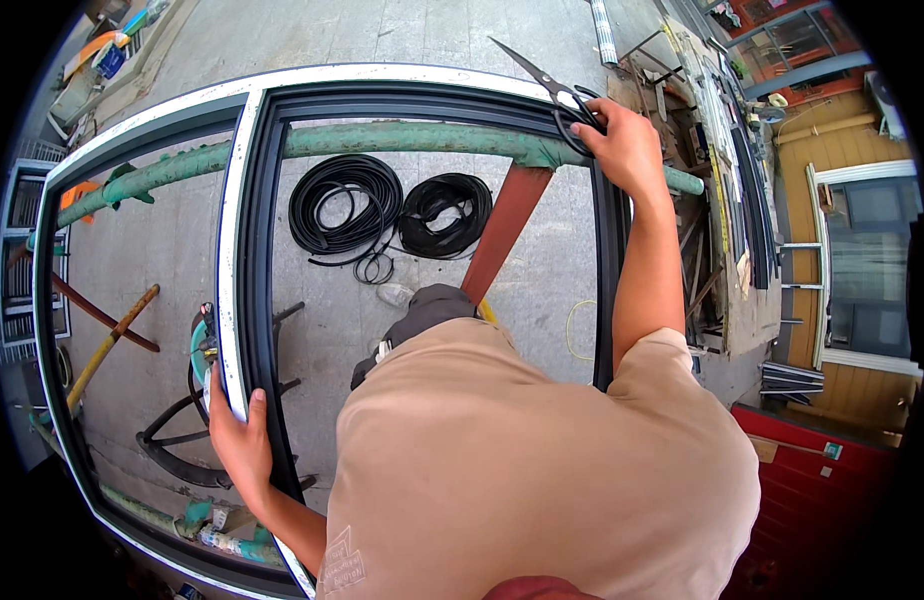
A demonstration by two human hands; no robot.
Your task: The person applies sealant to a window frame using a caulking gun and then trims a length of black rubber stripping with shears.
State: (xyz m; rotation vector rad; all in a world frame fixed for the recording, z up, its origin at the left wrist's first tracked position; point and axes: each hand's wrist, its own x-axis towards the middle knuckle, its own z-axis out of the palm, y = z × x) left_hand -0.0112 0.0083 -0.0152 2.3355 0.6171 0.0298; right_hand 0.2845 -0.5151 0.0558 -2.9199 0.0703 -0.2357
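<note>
A large window frame [244, 230], white on its outer face with dark grey inner channels, lies in front of me on green pipe supports. My left hand [244, 445] grips its middle bar, index finger on one side and thumb on the other; the remaining fingers are hidden. Up at the far right corner, my right hand [622, 145] has its fingers through the black handles of a pair of scissors [554, 88]. The blades point away to the upper left, above the frame's far edge. Part of the right hand's fingers is hidden behind the handles.
Two coils of black rubber strip [347, 205] lie on the concrete floor beneath the frame. A green pipe [402, 138] crosses under the far side, with a red-brown leg [507, 230]. Left are a yellow bar [112, 345] and a black stand [172, 455]; right, a cluttered bench [717, 200].
</note>
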